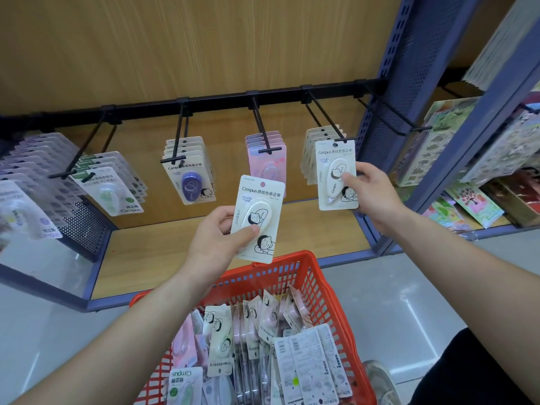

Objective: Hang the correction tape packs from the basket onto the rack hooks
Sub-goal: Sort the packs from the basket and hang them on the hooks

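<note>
Rack (222,98): black bar, hooks hung with Campus packs (190,176).
Red basket (318,276): loose correction tape packs (222,346), beneath your arms.
Cream pack (258,200), "KOKUYO Campus 原纸色修正带 GOOD TIME": pinched in your left hand (216,244).
Second cream pack (330,171): your right hand (377,197) grips it at a hook tip (340,139).

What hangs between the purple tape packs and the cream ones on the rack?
Pink packs on their own hook, shown in the head view.
</note>
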The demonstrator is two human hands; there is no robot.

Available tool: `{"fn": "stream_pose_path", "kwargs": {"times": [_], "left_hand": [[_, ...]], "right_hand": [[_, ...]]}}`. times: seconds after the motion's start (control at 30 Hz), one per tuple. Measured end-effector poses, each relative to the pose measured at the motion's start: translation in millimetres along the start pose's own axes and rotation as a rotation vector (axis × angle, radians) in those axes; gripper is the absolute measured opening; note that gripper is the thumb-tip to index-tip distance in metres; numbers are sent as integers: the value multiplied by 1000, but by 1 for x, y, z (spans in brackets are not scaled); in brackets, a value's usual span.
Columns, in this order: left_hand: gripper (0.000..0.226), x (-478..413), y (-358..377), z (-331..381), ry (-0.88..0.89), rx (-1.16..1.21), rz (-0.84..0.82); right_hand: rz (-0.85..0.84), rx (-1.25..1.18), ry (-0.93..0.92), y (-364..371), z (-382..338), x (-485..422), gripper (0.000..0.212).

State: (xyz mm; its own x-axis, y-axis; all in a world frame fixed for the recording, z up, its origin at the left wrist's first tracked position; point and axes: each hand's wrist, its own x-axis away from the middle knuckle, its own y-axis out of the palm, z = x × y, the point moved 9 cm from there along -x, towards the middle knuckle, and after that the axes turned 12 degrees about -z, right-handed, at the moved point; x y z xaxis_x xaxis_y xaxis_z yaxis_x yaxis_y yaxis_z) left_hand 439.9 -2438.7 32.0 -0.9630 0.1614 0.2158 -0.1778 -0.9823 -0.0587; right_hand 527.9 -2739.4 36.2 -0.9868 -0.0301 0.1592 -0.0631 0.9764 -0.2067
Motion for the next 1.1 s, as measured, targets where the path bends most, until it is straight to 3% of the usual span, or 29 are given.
{"fn": "stream_pose_path", "kwargs": {"times": [0.17,0.37,0.5,0.67,1.1], "left_hand": [[25,1,5,1,13,-60,0],[23,-3,30,7,18,-69,-38],[23,-39,56,24,71,-108,-28],[24,-89,96,43,98,-147,-41],[29,-133,103,39,56,-137,114]], "right_hand": [[39,138,21,-5,7,-19,28],[17,640,157,-13,16,-26,71],[-155,787,140,-15,19,-13,62],[-272,788,137,-27,28,11,60],[-305,708,109,-34,30,14,63]]}}
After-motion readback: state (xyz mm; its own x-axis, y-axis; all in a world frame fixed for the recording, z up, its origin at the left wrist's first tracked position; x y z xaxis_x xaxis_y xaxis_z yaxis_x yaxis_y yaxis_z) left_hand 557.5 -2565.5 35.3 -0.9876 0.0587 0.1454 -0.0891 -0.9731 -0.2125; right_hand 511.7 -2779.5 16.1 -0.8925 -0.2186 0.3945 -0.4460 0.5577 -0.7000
